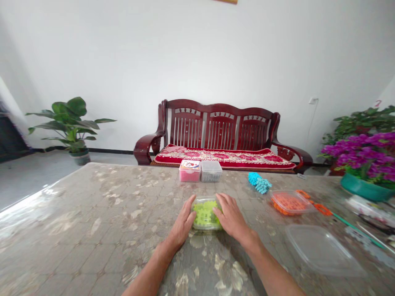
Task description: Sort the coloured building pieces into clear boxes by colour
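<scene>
A clear plastic box of yellow-green interlocking pieces point(205, 213) sits on the table in front of me, between my two hands. Along its left side lies my left hand point(185, 216), fingers wrapped against the wall and rim. My right hand point(231, 214) grips the opposite side, its thumb over the top edge. Whether a lid covers the box is hard to tell. Just beyond it stand a clear box with pink contents point(189, 174) and another with grey contents point(211, 172).
Blue joined pieces point(258, 182) lie right of centre. Farther right are a box of orange pieces point(290, 203), a clear lid point(321, 248), a green stick point(354, 228) and a purple flower pot point(367, 187). A wooden bench point(220, 123) stands behind the table point(77, 230).
</scene>
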`<state>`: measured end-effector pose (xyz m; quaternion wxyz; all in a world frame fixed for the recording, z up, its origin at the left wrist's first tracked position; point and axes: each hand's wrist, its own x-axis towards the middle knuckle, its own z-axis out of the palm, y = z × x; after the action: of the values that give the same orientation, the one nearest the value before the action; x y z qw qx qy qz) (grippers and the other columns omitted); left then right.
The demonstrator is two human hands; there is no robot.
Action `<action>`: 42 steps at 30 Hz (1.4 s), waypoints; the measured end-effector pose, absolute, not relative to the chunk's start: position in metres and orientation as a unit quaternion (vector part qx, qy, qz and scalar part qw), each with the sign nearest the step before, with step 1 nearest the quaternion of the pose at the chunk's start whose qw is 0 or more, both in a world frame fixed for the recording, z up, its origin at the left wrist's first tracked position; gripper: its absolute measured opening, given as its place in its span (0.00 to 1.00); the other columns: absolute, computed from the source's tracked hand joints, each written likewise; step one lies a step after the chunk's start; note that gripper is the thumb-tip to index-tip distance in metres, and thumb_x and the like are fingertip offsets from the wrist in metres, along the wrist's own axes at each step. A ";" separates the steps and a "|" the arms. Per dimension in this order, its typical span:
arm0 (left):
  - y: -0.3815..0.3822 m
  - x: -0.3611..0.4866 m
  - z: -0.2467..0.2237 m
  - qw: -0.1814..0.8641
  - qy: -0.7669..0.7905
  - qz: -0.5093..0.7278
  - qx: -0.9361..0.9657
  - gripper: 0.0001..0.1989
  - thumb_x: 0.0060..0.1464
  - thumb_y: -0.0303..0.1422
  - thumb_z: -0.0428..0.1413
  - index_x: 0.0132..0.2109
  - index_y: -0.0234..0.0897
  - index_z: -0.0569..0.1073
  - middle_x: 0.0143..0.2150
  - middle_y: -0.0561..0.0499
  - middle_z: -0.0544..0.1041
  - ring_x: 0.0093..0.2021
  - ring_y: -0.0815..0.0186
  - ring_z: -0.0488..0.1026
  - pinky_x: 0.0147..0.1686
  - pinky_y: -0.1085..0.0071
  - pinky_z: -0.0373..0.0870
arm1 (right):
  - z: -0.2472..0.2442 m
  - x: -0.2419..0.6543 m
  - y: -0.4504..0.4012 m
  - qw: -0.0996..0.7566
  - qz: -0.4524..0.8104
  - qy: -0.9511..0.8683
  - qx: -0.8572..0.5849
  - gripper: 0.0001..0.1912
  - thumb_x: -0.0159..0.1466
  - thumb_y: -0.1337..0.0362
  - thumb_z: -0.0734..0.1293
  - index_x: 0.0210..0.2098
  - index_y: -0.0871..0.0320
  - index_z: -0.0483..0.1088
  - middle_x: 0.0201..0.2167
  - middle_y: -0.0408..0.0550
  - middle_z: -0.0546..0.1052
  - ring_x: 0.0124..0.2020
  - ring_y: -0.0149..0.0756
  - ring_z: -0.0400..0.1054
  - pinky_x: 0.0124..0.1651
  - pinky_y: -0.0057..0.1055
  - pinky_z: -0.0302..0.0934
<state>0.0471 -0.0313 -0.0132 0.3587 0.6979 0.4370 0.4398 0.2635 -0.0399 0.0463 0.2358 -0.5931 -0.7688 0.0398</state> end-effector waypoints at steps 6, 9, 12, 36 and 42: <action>-0.033 0.047 -0.010 0.328 0.449 0.416 0.719 0.29 0.64 0.32 0.43 0.70 0.33 0.55 0.73 0.43 0.55 0.73 0.58 0.49 0.72 0.56 0.44 | 0.048 0.259 -0.043 0.207 0.019 -0.763 -0.613 0.25 0.67 0.62 0.59 0.63 0.61 0.64 0.62 0.58 0.68 0.63 0.47 0.59 0.64 0.41 0.56; -0.033 0.046 -0.010 0.309 0.445 0.409 0.734 0.28 0.64 0.32 0.42 0.70 0.33 0.55 0.74 0.42 0.53 0.73 0.58 0.47 0.72 0.55 0.44 | 0.048 0.259 -0.044 0.192 0.018 -0.763 -0.617 0.25 0.68 0.62 0.59 0.62 0.61 0.64 0.61 0.57 0.68 0.62 0.47 0.60 0.64 0.41 0.55; -0.032 0.045 -0.011 0.291 0.439 0.396 0.752 0.27 0.65 0.32 0.41 0.70 0.34 0.55 0.74 0.42 0.51 0.74 0.58 0.47 0.72 0.55 0.45 | 0.047 0.260 -0.045 0.197 0.009 -0.766 -0.612 0.23 0.69 0.62 0.58 0.62 0.59 0.64 0.60 0.55 0.70 0.61 0.45 0.62 0.64 0.40 0.55; -0.033 0.042 0.015 0.176 0.490 0.244 0.818 0.28 0.66 0.29 0.36 0.70 0.29 0.52 0.71 0.37 0.57 0.71 0.60 0.54 0.69 0.57 0.55 | 0.034 0.265 -0.037 0.251 0.077 -0.748 -0.610 0.22 0.70 0.58 0.56 0.61 0.53 0.64 0.61 0.52 0.68 0.63 0.41 0.59 0.64 0.38 0.54; -0.029 0.045 0.032 0.072 0.517 0.170 0.836 0.27 0.63 0.25 0.41 0.67 0.26 0.57 0.72 0.31 0.53 0.68 0.53 0.61 0.64 0.56 0.63 | 0.041 0.263 -0.036 0.236 0.109 -0.733 -0.628 0.22 0.70 0.57 0.57 0.60 0.55 0.65 0.60 0.53 0.69 0.62 0.42 0.60 0.63 0.38 0.54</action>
<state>0.0454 -0.0292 0.0317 0.0718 0.8357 0.5171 0.1702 0.2631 -0.0363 0.0407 0.2365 -0.6280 -0.7334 0.1090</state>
